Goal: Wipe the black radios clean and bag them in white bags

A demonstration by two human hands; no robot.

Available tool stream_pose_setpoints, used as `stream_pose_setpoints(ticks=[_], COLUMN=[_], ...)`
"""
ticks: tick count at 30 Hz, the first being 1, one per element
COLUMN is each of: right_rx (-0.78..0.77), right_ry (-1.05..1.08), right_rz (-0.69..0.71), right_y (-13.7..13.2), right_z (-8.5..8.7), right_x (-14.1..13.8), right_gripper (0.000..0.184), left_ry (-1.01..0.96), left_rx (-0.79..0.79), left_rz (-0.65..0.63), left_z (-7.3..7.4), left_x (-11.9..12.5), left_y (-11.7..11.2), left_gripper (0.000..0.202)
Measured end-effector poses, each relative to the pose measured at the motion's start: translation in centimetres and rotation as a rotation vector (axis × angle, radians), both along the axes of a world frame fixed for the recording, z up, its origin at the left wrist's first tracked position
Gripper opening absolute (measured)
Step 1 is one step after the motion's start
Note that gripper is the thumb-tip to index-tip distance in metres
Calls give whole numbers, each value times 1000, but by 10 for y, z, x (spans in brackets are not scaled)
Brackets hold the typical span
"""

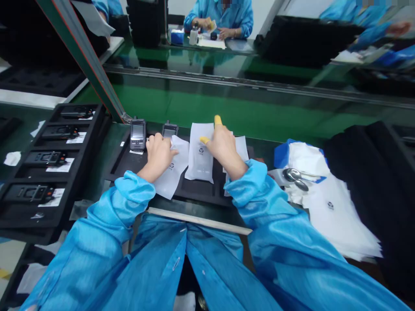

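My left hand point(160, 156) is closed over the upper edge of a white printed pouch point(177, 162), its fingers bent and its thumb lying across the pouch. Behind those fingers, the top of a handheld radio with a screen point(170, 129) shows; its lower part is hidden. A second radio with a keypad point(138, 134) lies just left. My right hand point(223, 144), with yellow finger covers on thumb and index finger, rests at the right edge of a filled white pouch point(200, 166). That thumb and index finger are spread apart. More white pouches point(241, 147) lie partly hidden behind the right wrist.
A black tray point(194, 190) lies under the pouches. To the left, a black foam tray point(61, 172) holds several devices. At right are a stack of white pouches point(340, 216), spoons point(293, 175) and a blue box point(281, 154). Co-workers point(220, 19) sit beyond the glass.
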State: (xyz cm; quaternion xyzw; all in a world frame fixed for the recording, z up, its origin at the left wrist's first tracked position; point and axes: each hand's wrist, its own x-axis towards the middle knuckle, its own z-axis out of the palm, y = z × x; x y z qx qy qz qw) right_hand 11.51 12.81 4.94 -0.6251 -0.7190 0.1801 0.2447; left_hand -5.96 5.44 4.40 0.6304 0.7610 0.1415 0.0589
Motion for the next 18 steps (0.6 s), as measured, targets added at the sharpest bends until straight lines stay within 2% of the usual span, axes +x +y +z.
stream_pose_setpoints(ticks=[3,4,6,8,11,12,15,18], right_rx=[178,171,62,-79,-212,-240,-316,-351], right_ry=[-145,-158,-137,-80,-9,4,52,129], right_rz=[33,71,162,234,255,247,219,197], right_y=[2,5,16,30,49,54,64,64], right_z=[23,29,35,35,27,24,15,12], right_x=[-25,-35,-55,-74,-96,-102,-115,-120], right_gripper=[56,49,40,35,29,29,24,15], left_ry=[-197,-273,-456,-732,-1243,-1350,-1489,-1503], left_rx=[112,155,215,278,391,416,477,536], left_rz=[-6,-5,14,64,145,172,287,348], left_z=[-1,-1,0,4,10,11,13,13], left_x=[-5,-8,-18,-31,-53,-60,-77,-84], left_y=[-1,-2,-7,-14,-24,-26,-32,-36], left_gripper=[16,18,19,15,42,48,49,51])
